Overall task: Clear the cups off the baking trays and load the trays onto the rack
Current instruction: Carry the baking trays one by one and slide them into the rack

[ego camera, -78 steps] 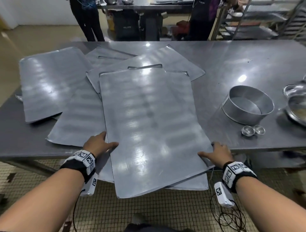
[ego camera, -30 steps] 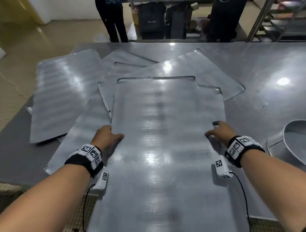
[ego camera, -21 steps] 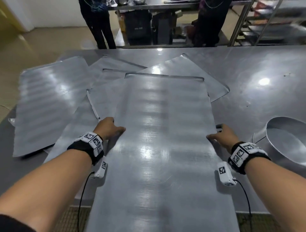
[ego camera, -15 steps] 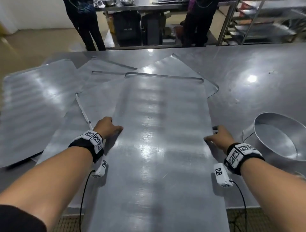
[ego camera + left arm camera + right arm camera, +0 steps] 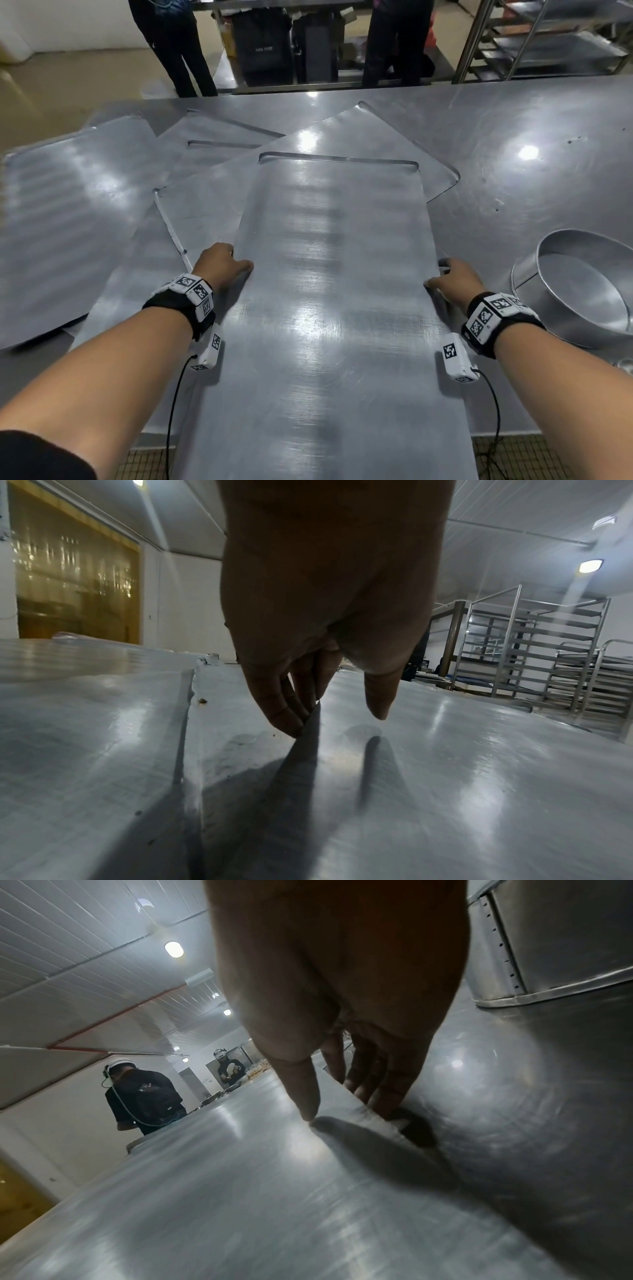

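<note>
The top baking tray is a long bare metal sheet lying over a loose pile of other trays, with its near end overhanging the table's front edge. My left hand grips its left long edge, thumb on top and fingers curled under. My right hand grips the right long edge the same way. The left wrist view shows my left hand pinching the tray. In the right wrist view my right hand has its thumb on the tray. No cups stand on this tray.
A round metal tin stands on the steel table just right of my right hand, close in the right wrist view. Another tray lies far left. Tray racks stand beyond the table's far right. Two people stand past the far edge.
The top tray has slid toward me and now hangs over the table's front edge. My hands have moved from its near corners to the middle of its long sides.
</note>
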